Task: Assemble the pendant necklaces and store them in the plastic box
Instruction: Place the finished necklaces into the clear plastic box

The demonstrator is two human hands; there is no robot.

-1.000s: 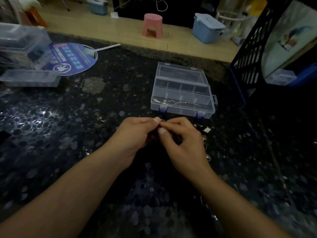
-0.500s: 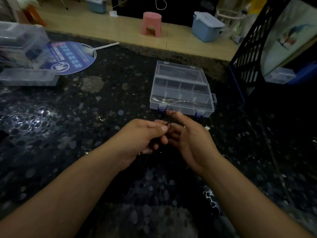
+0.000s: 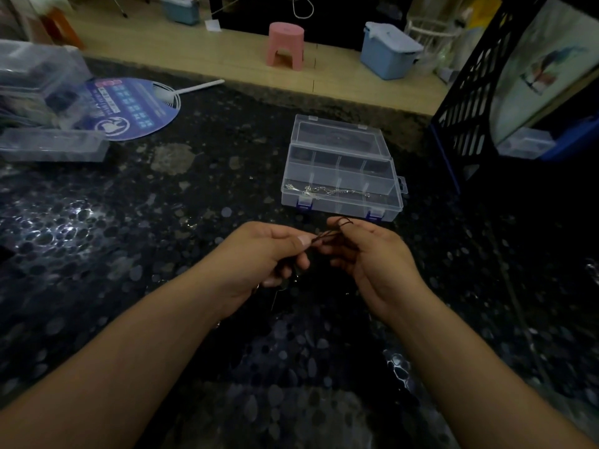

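Observation:
A dark necklace cord (image 3: 327,236) stretches between my two hands above the dark speckled table. My left hand (image 3: 259,254) pinches one end between thumb and forefinger. My right hand (image 3: 372,254) holds the other part, with the cord looped over its index finger. Just beyond them the clear plastic box (image 3: 385,207) stands open, its lid laid back. A silver chain necklace (image 3: 324,191) lies in its front compartments. Whether a pendant hangs on the cord is hidden by my fingers.
A blue round fan (image 3: 129,108) and clear plastic containers (image 3: 55,145) lie at the far left. A black lattice crate (image 3: 470,79) stands at the right. Beyond the table edge are a pink stool (image 3: 286,43) and a blue bin (image 3: 389,50).
My hands have parted slightly from their tight fingertip pinch. The right hand turned palm inward and the cord now shows between the two hands.

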